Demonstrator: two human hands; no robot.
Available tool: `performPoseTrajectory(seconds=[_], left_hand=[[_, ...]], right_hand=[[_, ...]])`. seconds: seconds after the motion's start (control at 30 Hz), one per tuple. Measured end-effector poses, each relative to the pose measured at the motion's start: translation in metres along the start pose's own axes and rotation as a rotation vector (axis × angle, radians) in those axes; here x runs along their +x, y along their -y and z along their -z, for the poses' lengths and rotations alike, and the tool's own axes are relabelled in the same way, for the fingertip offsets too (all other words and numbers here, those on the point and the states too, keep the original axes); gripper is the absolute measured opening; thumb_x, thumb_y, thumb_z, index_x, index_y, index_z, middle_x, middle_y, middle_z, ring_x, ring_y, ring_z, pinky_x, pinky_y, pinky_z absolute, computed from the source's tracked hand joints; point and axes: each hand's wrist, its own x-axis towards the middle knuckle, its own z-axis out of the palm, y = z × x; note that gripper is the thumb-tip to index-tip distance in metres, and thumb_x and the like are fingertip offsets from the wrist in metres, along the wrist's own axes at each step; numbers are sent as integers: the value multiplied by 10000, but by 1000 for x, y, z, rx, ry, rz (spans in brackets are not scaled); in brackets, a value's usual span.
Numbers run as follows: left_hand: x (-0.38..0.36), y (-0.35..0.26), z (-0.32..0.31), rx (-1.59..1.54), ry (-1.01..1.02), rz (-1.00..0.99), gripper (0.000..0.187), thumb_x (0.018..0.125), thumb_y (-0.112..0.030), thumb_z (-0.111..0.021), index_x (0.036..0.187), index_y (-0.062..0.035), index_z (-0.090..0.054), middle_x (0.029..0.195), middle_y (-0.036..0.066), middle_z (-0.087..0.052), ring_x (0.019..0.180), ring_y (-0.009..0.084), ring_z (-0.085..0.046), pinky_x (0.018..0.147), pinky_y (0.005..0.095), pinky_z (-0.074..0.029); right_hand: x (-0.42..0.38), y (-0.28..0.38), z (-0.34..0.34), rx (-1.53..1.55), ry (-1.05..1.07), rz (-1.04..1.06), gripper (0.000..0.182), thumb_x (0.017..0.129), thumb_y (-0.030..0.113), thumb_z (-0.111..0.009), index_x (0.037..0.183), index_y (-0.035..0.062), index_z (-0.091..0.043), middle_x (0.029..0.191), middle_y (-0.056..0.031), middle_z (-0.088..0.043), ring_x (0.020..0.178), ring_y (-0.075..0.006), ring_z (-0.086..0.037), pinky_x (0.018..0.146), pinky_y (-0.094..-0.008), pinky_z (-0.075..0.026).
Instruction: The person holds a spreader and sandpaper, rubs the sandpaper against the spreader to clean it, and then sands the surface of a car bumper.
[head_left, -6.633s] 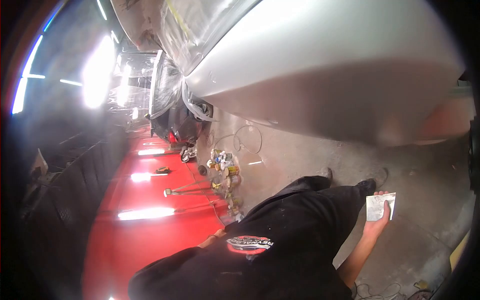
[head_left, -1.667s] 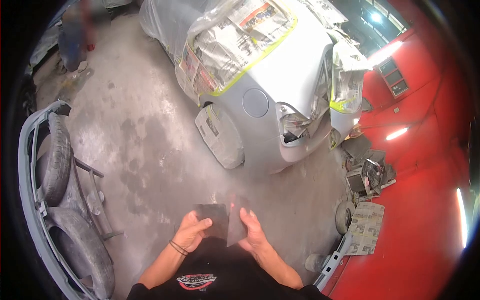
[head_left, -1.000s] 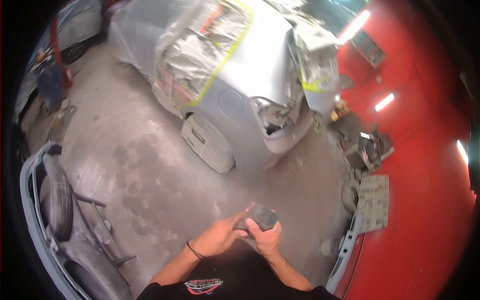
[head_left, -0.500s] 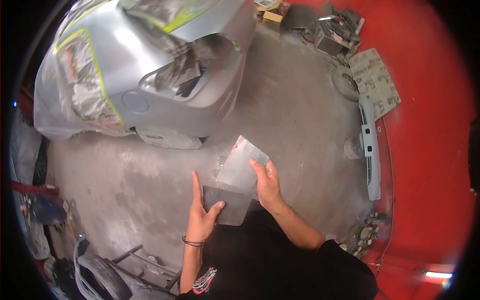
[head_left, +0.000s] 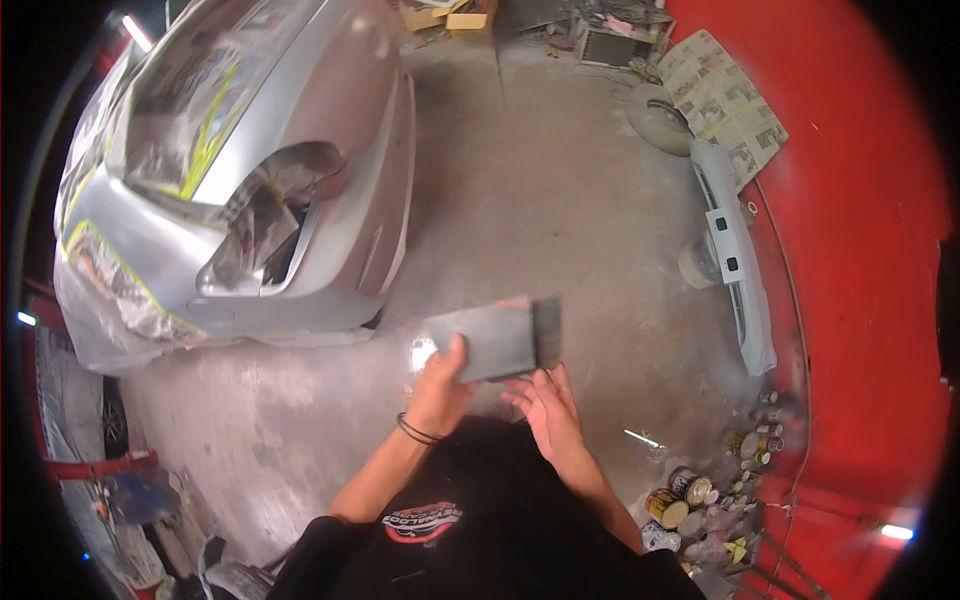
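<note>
My left hand (head_left: 443, 395) is closed on a light grey rectangular sheet (head_left: 495, 340) that looks like sandpaper, its thumb lying flat over the near left part. Behind it, a darker sandpaper sheet (head_left: 547, 330) sticks out at the right side; the rest of it is hidden. My right hand (head_left: 550, 408) is at the lower right corner of the sheets, its fingertips on the dark one's near edge, some fingers partly tucked below. Motion blurs both sheets and the right fingers. A silver car body (head_left: 345, 270), masked with paper and yellow-green tape, stands ahead to the left.
A light bumper (head_left: 735, 260) leans along the red wall (head_left: 850, 250) at right, near newspaper (head_left: 725, 105) and a round disc-like part (head_left: 655, 120). Several paint cans (head_left: 668, 508) stand at lower right. Boxes (head_left: 465, 18) lie at the back on the concrete floor (head_left: 520, 200).
The light sheet has passed from my right hand to my left and now overlaps the dark one. My right hand has moved down to the sheets' corner. The view has turned and shifted.
</note>
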Motion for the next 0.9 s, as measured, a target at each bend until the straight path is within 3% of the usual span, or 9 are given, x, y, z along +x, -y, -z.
performPoseTrajectory(seconds=[0.03,0.13,0.27,0.4,0.5,0.63,0.73,0.77,0.9], left_hand=[[13,1,-16,-74,39,114,534,1126,-437,-575,1472,-30,-572,1421,65,-646,1337,251,-592,1047,451,-525],[52,22,-45,-175,230,242,557,1119,-434,-588,1519,-51,-527,1470,63,-619,1358,249,-585,1047,456,-527],[118,7,-80,-110,366,281,632,1131,-455,-554,1568,-10,-454,1535,96,-570,1393,243,-573,1096,461,-536],[216,-34,-101,-226,382,119,639,1123,-430,-564,1600,-28,-426,1595,142,-514,1408,322,-578,1064,563,-593],[298,-65,-119,-106,322,66,471,1107,-203,-616,1534,-23,-535,1549,122,-580,1337,274,-632,1033,489,-626],[387,-107,-159,134,439,56,376,1073,-63,-630,1444,-7,-642,1439,102,-684,1265,219,-671,1062,409,-586],[445,-110,-182,356,597,-28,352,1074,-79,-640,1410,24,-655,1401,104,-713,1249,190,-677,1066,353,-546],[461,-116,-197,409,606,-184,376,1079,-79,-624,1440,26,-621,1388,144,-723,1200,198,-700,1054,332,-526],[536,-123,-224,598,620,-402,420,1079,-39,-571,1495,17,-572,1344,224,-721,1179,275,-731,1027,361,-548]], right_hand=[[2,8,4,139,62,22,531,1123,359,-584,1525,34,-461,1588,-127,-508,1459,-315,-506,1190,-510,-430],[29,61,0,362,96,192,596,1127,383,-565,1590,35,-424,1654,-124,-462,1521,-306,-447,1222,-523,-399],[81,109,38,446,-177,287,468,1133,341,-560,1480,27,-555,1507,-124,-611,1421,-303,-552,1204,-512,-424],[144,174,72,367,-467,401,360,1098,282,-623,1353,28,-641,1319,-119,-707,1227,-288,-671,1083,-493,-532],[195,222,72,133,-525,418,338,1055,223,-669,1340,42,-653,1247,-113,-727,1091,-267,-722,950,-459,-608],[275,277,17,-49,-537,410,372,1038,176,-695,1378,38,-636,1265,-107,-719,1131,-251,-712,991,-437,-594],[328,310,-13,-76,-489,451,388,1041,167,-695,1397,30,-624,1281,-103,-714,1153,-239,-707,1009,-415,-587],[346,323,-21,-81,-487,489,388,1047,177,-692,1399,28,-622,1285,-103,-712,1155,-236,-707,1009,-409,-587],[420,367,-18,-28,-577,518,373,1063,200,-688,1386,25,-626,1271,-109,-720,1140,-220,-711,987,-388,-593]])
